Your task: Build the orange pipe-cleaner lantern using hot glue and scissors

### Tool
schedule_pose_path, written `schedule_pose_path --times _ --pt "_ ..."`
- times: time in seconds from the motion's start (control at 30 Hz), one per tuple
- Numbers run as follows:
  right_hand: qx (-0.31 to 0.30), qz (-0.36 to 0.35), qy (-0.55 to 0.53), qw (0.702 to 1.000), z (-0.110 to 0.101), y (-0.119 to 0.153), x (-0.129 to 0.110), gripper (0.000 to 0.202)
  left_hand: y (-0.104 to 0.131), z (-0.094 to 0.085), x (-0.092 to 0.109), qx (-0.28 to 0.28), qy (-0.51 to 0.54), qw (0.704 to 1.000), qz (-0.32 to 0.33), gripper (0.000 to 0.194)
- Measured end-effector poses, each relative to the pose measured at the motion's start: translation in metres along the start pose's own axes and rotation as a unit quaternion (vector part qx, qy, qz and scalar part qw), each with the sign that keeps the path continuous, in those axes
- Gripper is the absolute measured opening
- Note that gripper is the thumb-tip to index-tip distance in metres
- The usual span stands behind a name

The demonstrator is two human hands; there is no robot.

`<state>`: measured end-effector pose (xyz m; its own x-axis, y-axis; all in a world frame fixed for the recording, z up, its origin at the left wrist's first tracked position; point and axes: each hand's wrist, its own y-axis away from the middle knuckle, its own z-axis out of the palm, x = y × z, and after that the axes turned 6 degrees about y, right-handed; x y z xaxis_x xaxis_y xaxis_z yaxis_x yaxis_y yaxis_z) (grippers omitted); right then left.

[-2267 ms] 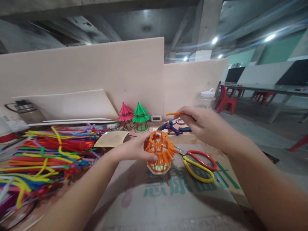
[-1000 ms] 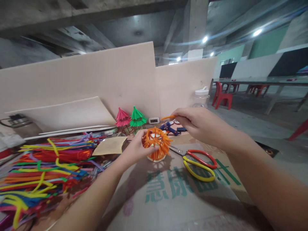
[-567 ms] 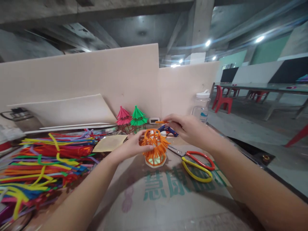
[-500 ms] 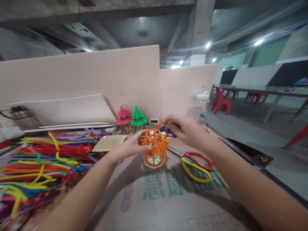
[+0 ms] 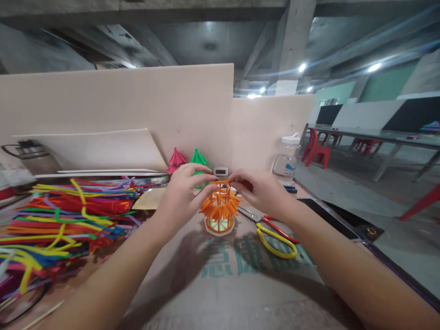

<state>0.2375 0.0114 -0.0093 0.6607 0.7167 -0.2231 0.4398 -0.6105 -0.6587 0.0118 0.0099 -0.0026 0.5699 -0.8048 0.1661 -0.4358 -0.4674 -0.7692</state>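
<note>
A small orange pagoda-like model made of pipe cleaners stands upright on a pale polygonal base, with a skirt of short strips around its frame. At its top lies a short orange pipe cleaner piece, running between my two hands. My left hand pinches its left end between thumb and fingers. On the other side my right hand is closed at the right end, with its fingertips partly hidden. Scissors with one red and one yellow handle lie right of the model.
Bundles of coloured pipe cleaners cover the left side. Behind stand a pink model, a green model and a small digital display. A clear bottle is at back right, and a pale board rises behind.
My left hand has left the model's side and risen to its top. My right hand has brought the orange pipe cleaner piece left and down to the model's top.
</note>
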Motion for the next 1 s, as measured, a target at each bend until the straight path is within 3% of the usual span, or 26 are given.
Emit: schedule_pose_path --times 0.33,0.6,0.77,1.0 --pt "0.011 -0.037 0.039 0.998 0.000 0.003 -0.014 0.017 0.002 0.004 0.008 0.007 -0.022 0.998 0.062 0.014" --pt "0.006 -0.049 0.032 0.998 0.001 0.001 -0.011 0.015 0.001 0.005 0.011 0.016 -0.025 0.997 0.067 0.007" --pt "-0.015 -0.077 0.004 0.997 -0.010 0.000 -0.005 0.017 0.001 0.004 0.008 -0.009 -0.008 0.999 0.035 0.006" --pt "-0.051 -0.060 0.033 0.996 -0.022 0.002 0.008 0.015 0.000 0.002 0.003 -0.021 0.000 1.000 0.004 0.006"
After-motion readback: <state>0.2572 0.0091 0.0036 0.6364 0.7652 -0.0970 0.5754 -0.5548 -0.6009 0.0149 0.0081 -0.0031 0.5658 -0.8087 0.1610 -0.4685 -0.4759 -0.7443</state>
